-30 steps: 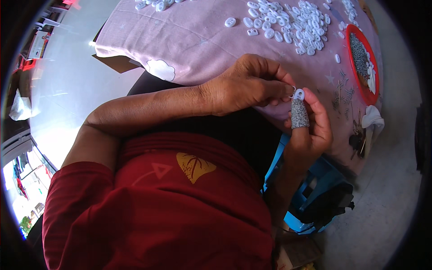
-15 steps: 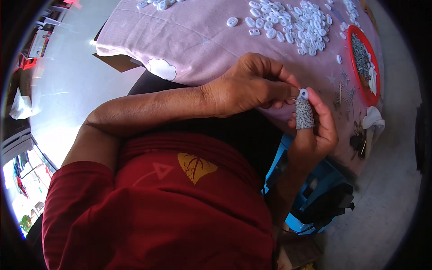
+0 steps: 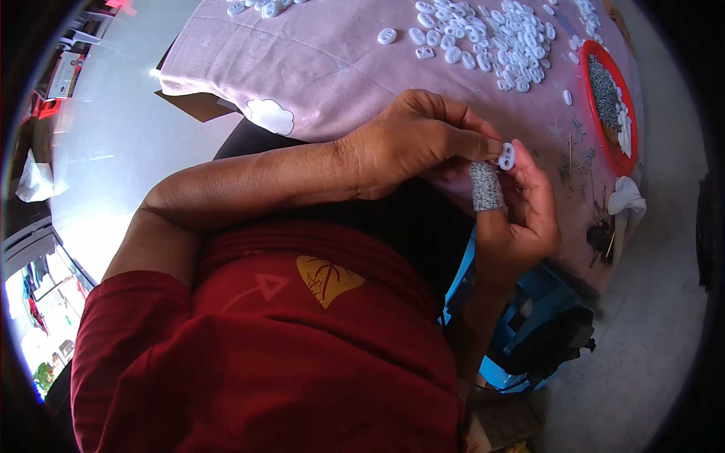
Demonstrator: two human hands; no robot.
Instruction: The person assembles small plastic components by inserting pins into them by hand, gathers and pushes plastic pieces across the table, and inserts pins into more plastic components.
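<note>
Pinching 1 white button (image 3: 507,156) between left hand (image 3: 411,143) and right hand (image 3: 521,211), both grips clenched on it. Big button pile (image 3: 491,38) on desk (image 3: 332,68) untouched, red tray (image 3: 610,113) part-filled, so early going.

A worktop (image 3: 325,68) is standing draped in a pale pink cloth (image 3: 302,45) printed with a white cloud. A loose heap of small white oval parts (image 3: 498,38) is lying across its far side. A red tray (image 3: 613,113) of tiny grey pieces is sitting near the right edge, with thin metal bits (image 3: 575,155) lying scattered beside it.
</note>
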